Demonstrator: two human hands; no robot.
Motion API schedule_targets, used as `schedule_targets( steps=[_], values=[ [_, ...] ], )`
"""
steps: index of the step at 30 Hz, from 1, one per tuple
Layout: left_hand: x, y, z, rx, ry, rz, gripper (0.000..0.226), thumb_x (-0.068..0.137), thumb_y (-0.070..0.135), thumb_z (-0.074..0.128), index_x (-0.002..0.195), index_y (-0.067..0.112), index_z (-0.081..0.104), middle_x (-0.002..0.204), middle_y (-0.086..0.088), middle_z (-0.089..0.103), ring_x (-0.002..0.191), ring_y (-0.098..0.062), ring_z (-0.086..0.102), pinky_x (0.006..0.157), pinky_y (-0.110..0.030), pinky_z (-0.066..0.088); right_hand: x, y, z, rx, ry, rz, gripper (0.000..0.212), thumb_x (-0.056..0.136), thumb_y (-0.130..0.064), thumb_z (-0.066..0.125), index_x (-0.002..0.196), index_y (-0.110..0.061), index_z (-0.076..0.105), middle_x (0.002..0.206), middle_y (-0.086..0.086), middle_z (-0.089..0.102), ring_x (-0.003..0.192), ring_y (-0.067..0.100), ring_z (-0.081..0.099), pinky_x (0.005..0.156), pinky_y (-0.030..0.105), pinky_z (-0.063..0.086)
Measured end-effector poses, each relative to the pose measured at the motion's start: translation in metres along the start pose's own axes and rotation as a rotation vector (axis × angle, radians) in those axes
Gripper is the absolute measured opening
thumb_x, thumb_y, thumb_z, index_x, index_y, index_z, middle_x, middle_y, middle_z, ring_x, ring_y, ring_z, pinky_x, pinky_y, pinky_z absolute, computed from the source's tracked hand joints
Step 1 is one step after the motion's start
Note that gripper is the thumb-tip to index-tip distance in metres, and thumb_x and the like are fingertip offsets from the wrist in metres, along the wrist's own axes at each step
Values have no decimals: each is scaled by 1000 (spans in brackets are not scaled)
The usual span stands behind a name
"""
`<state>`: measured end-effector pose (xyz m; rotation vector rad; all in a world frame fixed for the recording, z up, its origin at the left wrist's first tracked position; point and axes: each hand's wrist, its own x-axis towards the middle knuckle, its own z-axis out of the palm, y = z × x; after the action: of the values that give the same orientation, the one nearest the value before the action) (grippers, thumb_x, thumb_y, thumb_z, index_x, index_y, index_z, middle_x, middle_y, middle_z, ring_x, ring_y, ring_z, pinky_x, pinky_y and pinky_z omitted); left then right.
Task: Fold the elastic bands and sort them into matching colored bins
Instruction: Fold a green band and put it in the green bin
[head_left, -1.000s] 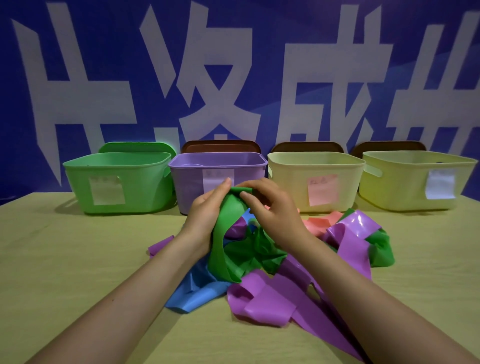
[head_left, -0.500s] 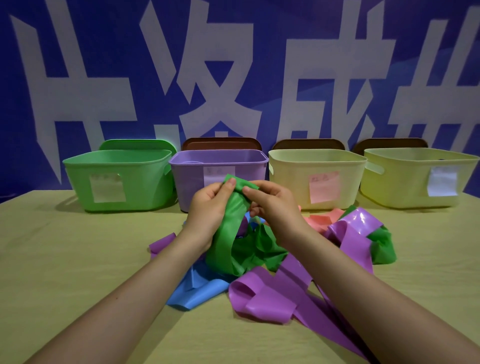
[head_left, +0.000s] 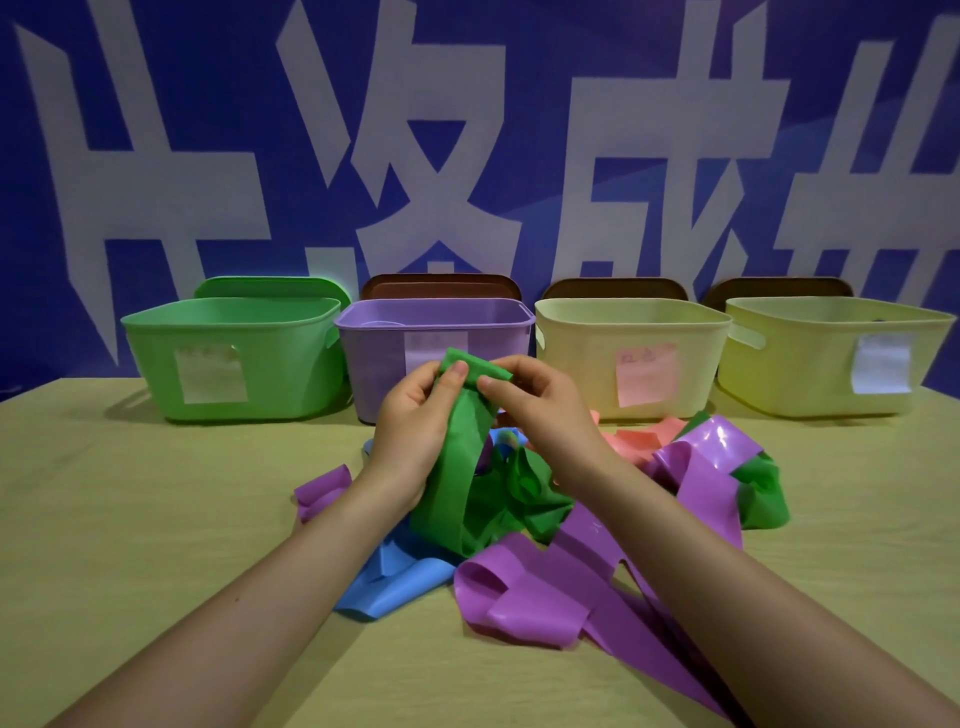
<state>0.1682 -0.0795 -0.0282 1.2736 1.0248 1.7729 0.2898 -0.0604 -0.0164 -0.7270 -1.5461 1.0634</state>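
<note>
I find the left hand (head_left: 415, 431) and right hand (head_left: 540, 410) both pinching the green band's (head_left: 462, 467) top fold above the pile on the surface (head_left: 130, 519); folding is underway, and next I judge it needs doubling before the green bin (head_left: 228, 353).

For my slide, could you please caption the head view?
Both hands, left hand and right hand, pinch a green band above the pile, before four bins.
</note>
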Motion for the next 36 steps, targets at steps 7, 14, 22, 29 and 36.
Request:
schedule_targets(
  steps=[7,14,22,29,36],
  values=[
    [0,-5,-2,73,-24,53,15,95,18,55,91,17,70,81,-6,72,76,-18,67,72,-35,54,1,3,-3,-22,-1,22,10,90,-8,63,81,-13,64,72,5,63,61,9,59,57,20,48],
    [-2,0,-1,17,-6,-99,18,93,24,59,85,14,71,74,-5,72,68,-16,68,64,-28,52,-1,4,0,-116,81,-122,11,88,-6,65,80,-14,66,66,5,61,53,4,54,52,17,44],
    [-4,3,3,70,22,-206,37,88,45,62,84,10,74,90,-18,73,90,-34,69,88,-50,52,-1,6,-1,-114,158,-184,15,87,-7,67,85,-21,72,67,-9,69,59,1,60,57,18,46],
    [-3,11,7,14,86,-223,39,90,45,59,80,9,69,77,-10,71,71,-20,66,68,-30,53,2,13,-4,-422,185,-457,24,84,-5,70,105,-14,74,81,8,64,70,6,56,66,13,41],
    [-3,12,4,-43,53,-215,28,92,37,58,84,13,71,80,-9,73,75,-20,69,74,-31,54,2,8,-11,-416,2,-438,29,87,-1,64,113,-12,70,86,9,59,73,2,52,69,11,40]
  ],
)
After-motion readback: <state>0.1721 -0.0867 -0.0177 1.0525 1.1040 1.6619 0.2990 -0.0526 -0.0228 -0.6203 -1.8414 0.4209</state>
